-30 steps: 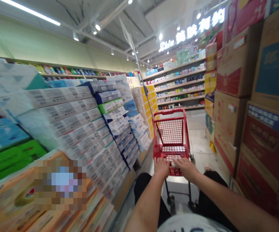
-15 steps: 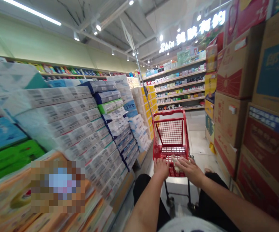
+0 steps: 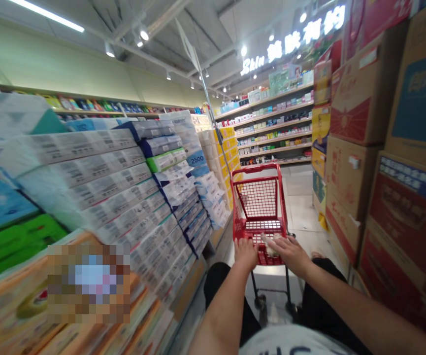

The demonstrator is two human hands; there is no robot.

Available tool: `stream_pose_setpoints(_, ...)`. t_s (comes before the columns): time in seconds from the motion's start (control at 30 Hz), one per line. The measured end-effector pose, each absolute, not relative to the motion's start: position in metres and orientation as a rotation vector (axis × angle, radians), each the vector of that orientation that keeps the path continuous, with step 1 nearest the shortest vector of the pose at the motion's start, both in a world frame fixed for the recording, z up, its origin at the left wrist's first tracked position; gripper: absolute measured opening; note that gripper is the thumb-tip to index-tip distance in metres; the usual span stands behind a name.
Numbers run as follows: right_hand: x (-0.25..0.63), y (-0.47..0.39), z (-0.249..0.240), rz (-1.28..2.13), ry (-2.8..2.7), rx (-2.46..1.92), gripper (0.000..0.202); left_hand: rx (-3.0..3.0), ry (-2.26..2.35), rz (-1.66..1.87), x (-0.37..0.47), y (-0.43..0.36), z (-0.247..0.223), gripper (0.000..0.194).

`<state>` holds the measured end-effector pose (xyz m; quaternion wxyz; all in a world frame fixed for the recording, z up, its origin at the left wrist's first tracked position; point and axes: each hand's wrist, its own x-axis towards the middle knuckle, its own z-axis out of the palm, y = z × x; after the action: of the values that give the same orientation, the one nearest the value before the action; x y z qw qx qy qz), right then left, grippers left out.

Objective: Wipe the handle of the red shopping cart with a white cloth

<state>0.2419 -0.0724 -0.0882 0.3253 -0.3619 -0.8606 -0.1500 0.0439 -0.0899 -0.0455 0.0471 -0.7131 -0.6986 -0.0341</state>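
A red shopping cart [image 3: 259, 197] with a grid basket stands straight ahead between my knees. My left hand [image 3: 245, 254] rests at the near left edge of the cart, its fingers pointing forward and slightly apart. On the right side, my right hand [image 3: 289, 252] reaches over the near edge with its fingers stretched out. Beneath and beside those fingers is a small pale, crumpled item [image 3: 271, 246], too unclear to name; whether the hand grips it cannot be made out.
Stacked white tissue packs [image 3: 105, 162] line the left, with orange packs [image 3: 9, 305] nearest. Tall cartons [image 3: 356, 103] wall the right side. Shelves of small goods [image 3: 275, 123] stand at the back. A pole [image 3: 209, 98] rises left of the cart. Pale floor tiles [image 3: 303, 212] show beyond the cart.
The view has shifted slightly, so the shelves and the cart's top sit a little differently. Both hands remain at the cart's near edge.
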Motion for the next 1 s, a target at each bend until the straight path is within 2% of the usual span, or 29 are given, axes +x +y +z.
stream_pose_setpoints(0.13, 0.230, -0.070, -0.066, -0.214, -2.256, -1.236, 0.026, -2.179, -2.132, -0.093, 0.046, -0.090, -0.044, 0.051)
stream_pose_setpoints(0.2, 0.231, -0.070, -0.064, -0.250, -2.283, -1.175, 0.028, -2.182, -2.132, -0.093, 0.046, -0.090, -0.043, 0.051)
stream_pose_setpoints(0.33, 0.243, -0.069, -0.074, -0.372, -2.371, -0.860, 0.051, -2.189, -2.136, -0.105, 0.043, -0.092, -0.044, 0.051)
stream_pose_setpoints(0.53, 0.239, -0.060, -0.073, -0.268, -2.295, -1.121, 0.024, -2.197, -2.133, -0.093, 0.044, -0.091, -0.044, 0.050)
stream_pose_setpoints(0.73, 0.249, -0.060, -0.078, -0.354, -2.353, -0.861, 0.036, -2.202, -2.142, -0.086, 0.045, -0.091, -0.043, 0.049)
stream_pose_setpoints(0.87, 0.243, -0.062, -0.070, -0.250, -2.326, -1.101, 0.022, -2.191, -2.127, -0.106, 0.046, -0.091, -0.044, 0.049)
stream_pose_setpoints(1.0, 0.239, -0.067, -0.065, -0.191, -2.335, -1.174, 0.022, -2.190, -2.121, -0.120, 0.045, -0.090, -0.048, 0.048)
